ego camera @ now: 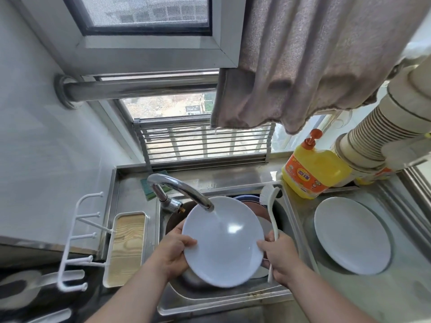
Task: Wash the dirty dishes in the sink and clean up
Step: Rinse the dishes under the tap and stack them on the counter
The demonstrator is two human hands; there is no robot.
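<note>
plate being rinsed: sitting over the sink, water running on it
hands: left hand gripping its rim, right hand pinching rim plus brush
done: one plate drying on the surface
left: probably more dishes waiting underneath

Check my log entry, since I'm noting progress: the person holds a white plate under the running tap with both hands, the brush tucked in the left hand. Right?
Not quite. The head view shows the white brush tucked in the right hand, not the left hand. The rest stands: both hands hold the white plate under the running tap.
</note>
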